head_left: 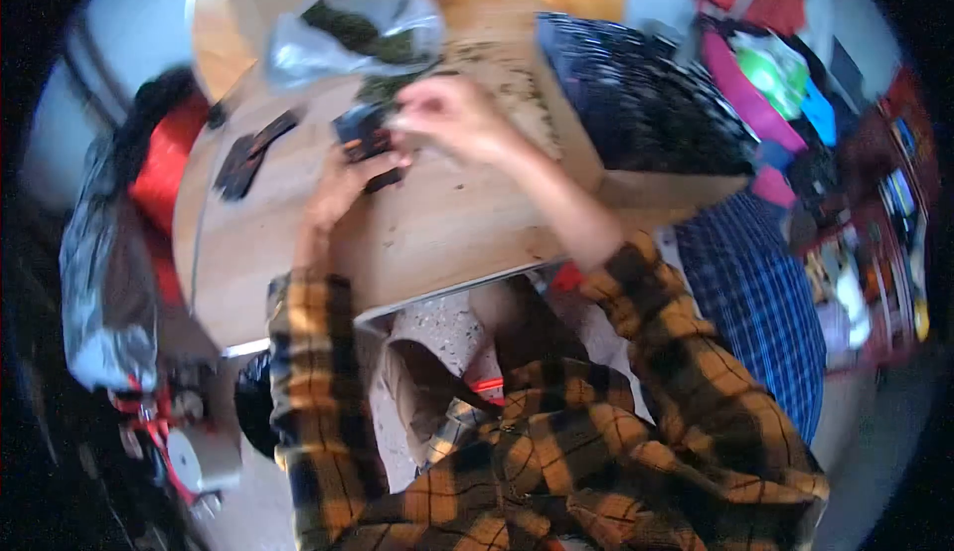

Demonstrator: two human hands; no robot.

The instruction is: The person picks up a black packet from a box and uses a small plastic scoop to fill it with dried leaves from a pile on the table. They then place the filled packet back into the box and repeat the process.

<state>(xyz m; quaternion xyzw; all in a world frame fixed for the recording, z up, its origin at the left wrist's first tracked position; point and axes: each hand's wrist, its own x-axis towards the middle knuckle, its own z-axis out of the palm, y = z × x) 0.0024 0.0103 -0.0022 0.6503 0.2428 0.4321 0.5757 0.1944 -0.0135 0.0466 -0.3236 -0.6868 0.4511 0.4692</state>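
My left hand (343, 185) is closed round a small dark box-like item (362, 134) with a bluish top and orange marks, above the wooden table (467, 223). My right hand (452, 119), blurred by motion, is right beside that item with its fingers drawn together. What those fingers hold, if anything, cannot be made out. Just beyond both hands lies a small heap of dark green leafy bits (383, 89). Behind it, a clear plastic bag (298, 49) contains more of the same green stuff.
Two dark flat objects (253, 156) lie crossed at the table's left. Green crumbs (512, 79) are scattered at the back. A large box with a dark shiny cover (646, 94) stands on the right. A blue checked cloth (760, 293) hangs beside the table, and a pink basin (740, 94) stands beyond.
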